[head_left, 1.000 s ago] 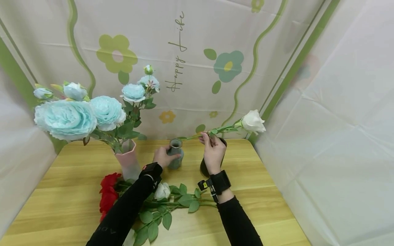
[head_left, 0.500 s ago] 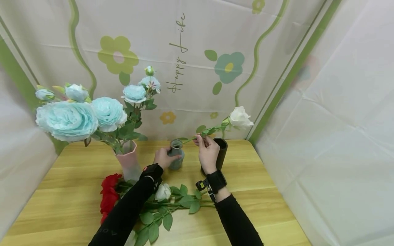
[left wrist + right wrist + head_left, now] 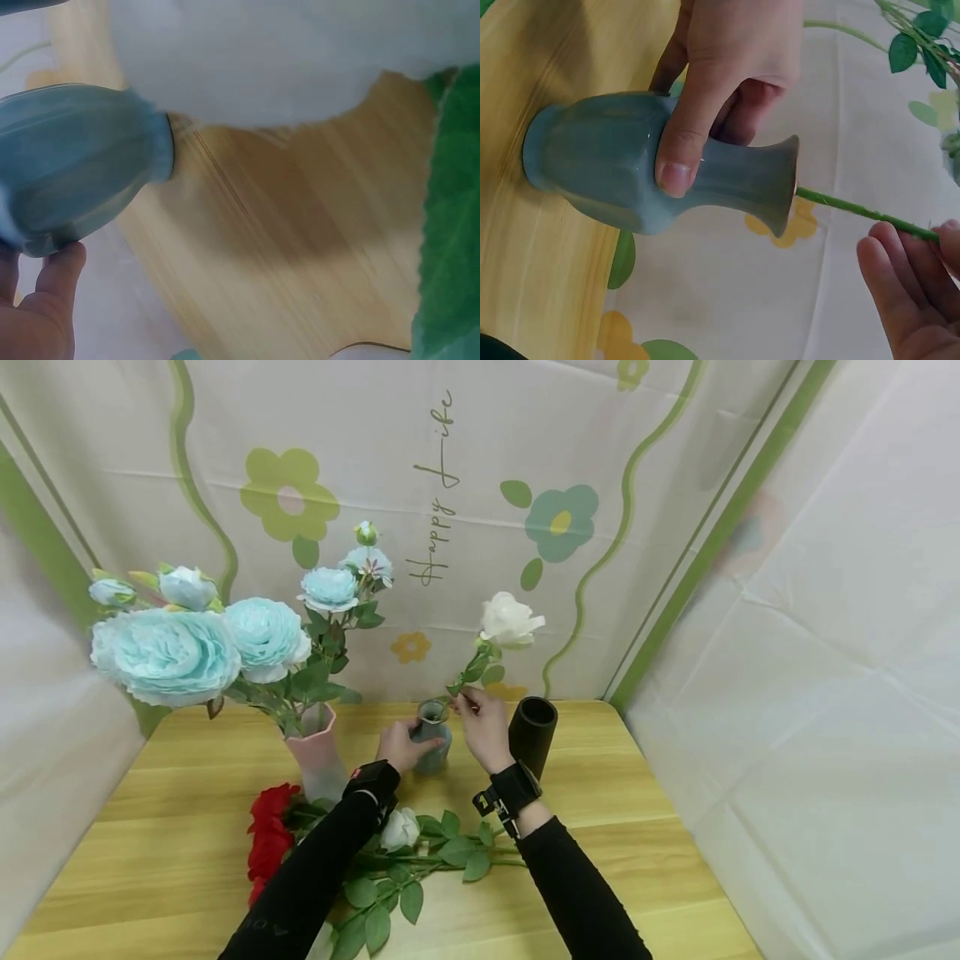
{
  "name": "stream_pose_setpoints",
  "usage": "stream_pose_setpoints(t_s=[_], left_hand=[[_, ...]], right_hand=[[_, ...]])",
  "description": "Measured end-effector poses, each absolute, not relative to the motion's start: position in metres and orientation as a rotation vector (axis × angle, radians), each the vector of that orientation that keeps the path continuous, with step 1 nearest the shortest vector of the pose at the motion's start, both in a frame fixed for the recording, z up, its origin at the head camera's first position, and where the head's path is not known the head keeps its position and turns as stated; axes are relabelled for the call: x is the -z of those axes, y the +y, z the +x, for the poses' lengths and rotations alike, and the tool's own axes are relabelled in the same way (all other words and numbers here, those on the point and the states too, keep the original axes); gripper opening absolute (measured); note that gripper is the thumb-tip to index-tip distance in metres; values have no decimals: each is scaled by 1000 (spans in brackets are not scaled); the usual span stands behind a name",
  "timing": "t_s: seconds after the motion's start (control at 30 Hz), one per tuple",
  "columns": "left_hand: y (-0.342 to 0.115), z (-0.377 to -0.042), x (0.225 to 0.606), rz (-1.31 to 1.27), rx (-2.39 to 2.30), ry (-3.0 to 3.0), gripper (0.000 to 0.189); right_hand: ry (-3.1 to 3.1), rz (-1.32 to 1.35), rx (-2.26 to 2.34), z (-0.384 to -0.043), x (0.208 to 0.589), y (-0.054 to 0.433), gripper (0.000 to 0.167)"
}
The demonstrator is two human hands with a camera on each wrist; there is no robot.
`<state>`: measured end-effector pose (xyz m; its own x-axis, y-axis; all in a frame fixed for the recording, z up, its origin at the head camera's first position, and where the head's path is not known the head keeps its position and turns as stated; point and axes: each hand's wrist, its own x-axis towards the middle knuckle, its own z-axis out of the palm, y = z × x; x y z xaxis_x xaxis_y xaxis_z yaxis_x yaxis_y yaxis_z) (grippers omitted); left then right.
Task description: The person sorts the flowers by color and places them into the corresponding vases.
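Observation:
A small blue-grey vase (image 3: 432,752) stands upright on the wooden table, near its back edge. My left hand (image 3: 402,746) grips it round the shoulder, the thumb (image 3: 679,161) across the front below the neck. My right hand (image 3: 483,731) pinches the green stem (image 3: 840,206) of a white rose (image 3: 512,620) between thumb and fingertips. In the right wrist view the stem's lower end passes into the vase's flared mouth (image 3: 791,184). The bloom leans up and to the right, above my right hand. From the left wrist view, fingertips (image 3: 64,262) show against the vase's side.
A pink-and-white vase (image 3: 317,764) full of light blue flowers (image 3: 165,652) stands at left. Right of my right hand is a black cylindrical vase (image 3: 534,735). Red roses (image 3: 268,835) and another white rose (image 3: 400,829) with leafy stems lie in front. A printed cloth (image 3: 465,543) hangs behind.
My right hand has moved left with the white rose, bringing the stem into the vase mouth and tilting the bloom more upright. The black vase now shows more fully. My left hand stays put.

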<state>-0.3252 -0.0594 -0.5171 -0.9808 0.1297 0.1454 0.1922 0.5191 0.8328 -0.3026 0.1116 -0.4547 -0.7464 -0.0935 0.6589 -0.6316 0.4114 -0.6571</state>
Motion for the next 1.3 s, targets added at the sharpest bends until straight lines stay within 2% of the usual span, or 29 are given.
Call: stream_pose_setpoints(t_s=[0.13, 0.23, 0.37, 0.6, 0.9, 1.3], left_hand=[[-60, -326, 521, -307, 1476, -2647, 46], [-60, -325, 522, -320, 1470, -2632, 44], [-59, -322, 520, -326, 1461, -2638, 50], [-60, -319, 521, -312, 1536, -2666, 67], [-64, -318, 521, -299, 1548, -2697, 69], [-64, -325, 529, -315, 1517, -2673, 69]], right_hand=[[-2236, 623, -1192, -298, 437, 103, 25], [-2286, 644, -1117, -304, 436, 100, 28], [-2335, 722, -1086, -311, 436, 97, 32], [-2392, 807, -1009, -315, 436, 94, 18], [-2396, 796, -981, -316, 452, 98, 12], [-2376, 803, -1008, -289, 470, 129, 11]])
